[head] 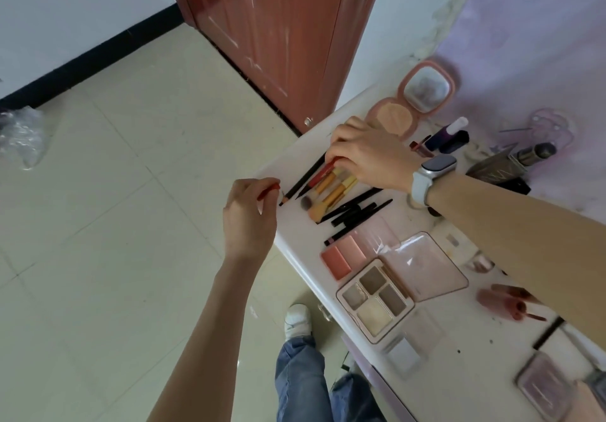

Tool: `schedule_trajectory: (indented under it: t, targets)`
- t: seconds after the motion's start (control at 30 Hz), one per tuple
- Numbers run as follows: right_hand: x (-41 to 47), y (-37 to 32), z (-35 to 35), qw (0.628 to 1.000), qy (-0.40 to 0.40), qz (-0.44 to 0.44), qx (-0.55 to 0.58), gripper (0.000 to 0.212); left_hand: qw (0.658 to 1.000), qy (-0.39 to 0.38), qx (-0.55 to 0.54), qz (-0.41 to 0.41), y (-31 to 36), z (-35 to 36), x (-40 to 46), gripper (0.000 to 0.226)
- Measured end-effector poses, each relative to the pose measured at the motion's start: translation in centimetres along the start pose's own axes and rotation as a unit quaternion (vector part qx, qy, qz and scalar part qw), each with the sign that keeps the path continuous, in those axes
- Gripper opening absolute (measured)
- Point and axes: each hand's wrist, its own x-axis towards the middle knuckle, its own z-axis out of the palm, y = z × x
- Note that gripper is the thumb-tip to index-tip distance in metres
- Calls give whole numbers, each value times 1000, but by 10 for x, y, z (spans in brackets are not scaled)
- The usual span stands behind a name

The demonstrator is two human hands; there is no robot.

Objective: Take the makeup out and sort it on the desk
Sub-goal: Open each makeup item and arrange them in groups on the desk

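Left hand off the worktop edge, fingers curled, pinching a thin red stick, probably a pencil or its cap, too blurred to say. Right hand over the far end of the worktop, fingers curled down onto a bundle of brushes with orange and yellow handles, gripping their upper ends. Watch on that wrist.

Two black pencils just left of the brushes, tips toward the worktop edge. Loose group of black pens just beside the brushes, nearer side. Below those, a pink blush palette and an open four-pan eyeshadow palette, touching or nearly so. Open round powder compact with mirror just beyond the right hand. Dark tubes right of the compact. Pink lip tubes partly hidden by the right forearm.

Brown door and tiled floor behind.
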Motion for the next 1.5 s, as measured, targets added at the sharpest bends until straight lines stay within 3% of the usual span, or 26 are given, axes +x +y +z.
schedule_trajectory:
  t: [0.3,0.47,0.7,0.87,1.0,1.23,1.5]
  targets:
    - [-9,1,0,997,43,26,54,26,999,-39,9,-15,26,13,29,20]
    - [-13,2,-3,988,93,76,99,25,998,-31,41,30,37,28,35,9]
    - [-18,5,0,978,116,110,134,26,994,-17,103,12,35,50,30,12]
    - [-24,6,0,972,119,128,159,26,993,-10,111,47,32,50,27,25]
    - [-32,1,-1,962,150,139,183,24,988,-36,129,78,30,47,22,37]
    - [-59,-15,-4,935,212,175,225,24,985,-76,140,68,33,44,20,33]
    - [-74,-25,-7,950,223,173,136,20,989,-67,117,52,38,45,19,34]
